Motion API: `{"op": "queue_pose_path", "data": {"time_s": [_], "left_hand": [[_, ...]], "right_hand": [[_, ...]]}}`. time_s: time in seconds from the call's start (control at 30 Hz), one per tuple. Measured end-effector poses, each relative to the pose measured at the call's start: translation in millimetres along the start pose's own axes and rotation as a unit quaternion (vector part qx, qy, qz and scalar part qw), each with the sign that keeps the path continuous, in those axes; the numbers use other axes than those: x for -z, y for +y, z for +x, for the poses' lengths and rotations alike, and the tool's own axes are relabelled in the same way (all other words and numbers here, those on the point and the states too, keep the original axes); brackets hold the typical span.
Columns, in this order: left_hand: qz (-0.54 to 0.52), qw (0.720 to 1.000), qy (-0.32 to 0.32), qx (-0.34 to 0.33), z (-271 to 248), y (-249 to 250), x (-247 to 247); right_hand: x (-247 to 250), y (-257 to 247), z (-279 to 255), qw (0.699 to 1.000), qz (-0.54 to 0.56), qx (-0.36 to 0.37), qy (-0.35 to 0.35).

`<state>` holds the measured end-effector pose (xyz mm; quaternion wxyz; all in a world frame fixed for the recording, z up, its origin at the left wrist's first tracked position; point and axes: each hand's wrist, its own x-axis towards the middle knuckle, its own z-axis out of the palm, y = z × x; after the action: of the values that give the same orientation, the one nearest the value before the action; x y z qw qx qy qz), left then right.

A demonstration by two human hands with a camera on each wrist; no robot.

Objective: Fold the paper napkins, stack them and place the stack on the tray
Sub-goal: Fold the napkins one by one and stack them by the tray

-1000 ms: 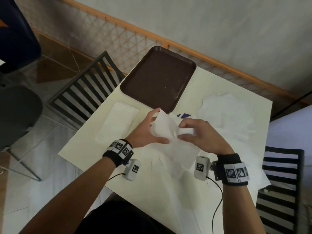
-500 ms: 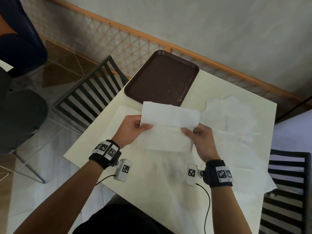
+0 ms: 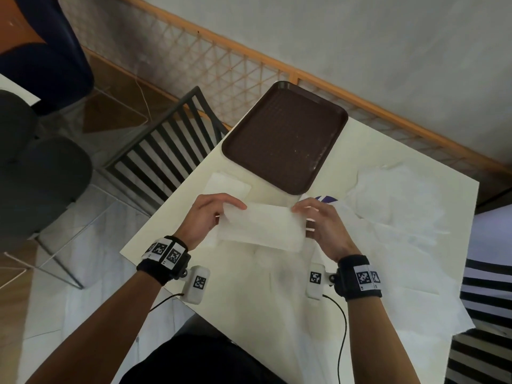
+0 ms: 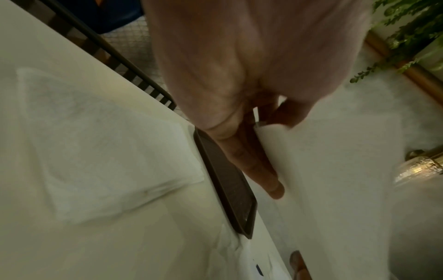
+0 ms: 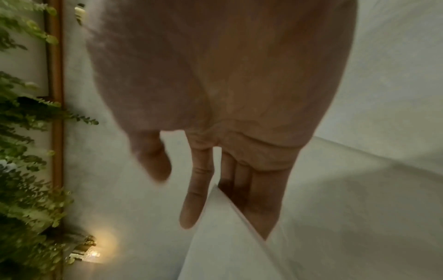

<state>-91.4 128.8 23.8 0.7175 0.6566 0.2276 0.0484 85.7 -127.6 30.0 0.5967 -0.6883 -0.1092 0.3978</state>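
We have doubled the paper napkin (image 3: pixel 259 230) over; left hand (image 3: pixel 206 217) and right hand (image 3: pixel 322 225) now pinch its ends above the table (image 3: pixel 166 225), near the tray (image 3: pixel 285 137).

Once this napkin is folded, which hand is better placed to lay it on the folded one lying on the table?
Probably the left hand. It pinches the napkin's left end, and the folded napkin lies just beyond it, left of the tray. The right hand would have to cross over.
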Motion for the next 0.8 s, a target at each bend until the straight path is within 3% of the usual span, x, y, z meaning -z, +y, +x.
{"op": "queue_pose_path", "data": {"time_s": [0.07,0.17,0.27,0.5,0.73,0.8], "left_hand": [[-0.015,0.999,0.029,0.021,-2.9,-1.0,9.1],[0.106,0.990,0.094,-0.010,-9.0,-2.7,18.5],[0.148,0.984,0.100,-0.019,-16.1,-12.4,30.2],[0.226,0.951,0.205,0.051,-24.3,-43.4,53.8],[0.301,0.932,0.184,0.089,-15.1,-62.7,58.0],[0.362,0.911,0.180,0.076,-13.7,-61.7,53.5]], "right_hand": [[-8.8,-0.4,13.8,0.994,-0.103,0.046,-0.003],[-32.0,-12.7,41.2,0.986,-0.146,0.061,0.054],[-60.7,-28.6,80.9,0.969,-0.218,0.087,0.079],[-145.4,-38.7,151.0,0.908,-0.397,0.133,0.008],[-184.4,-12.2,163.0,0.840,-0.525,0.133,0.013],[-184.2,-15.0,155.5,0.827,-0.540,0.155,0.028]]}}
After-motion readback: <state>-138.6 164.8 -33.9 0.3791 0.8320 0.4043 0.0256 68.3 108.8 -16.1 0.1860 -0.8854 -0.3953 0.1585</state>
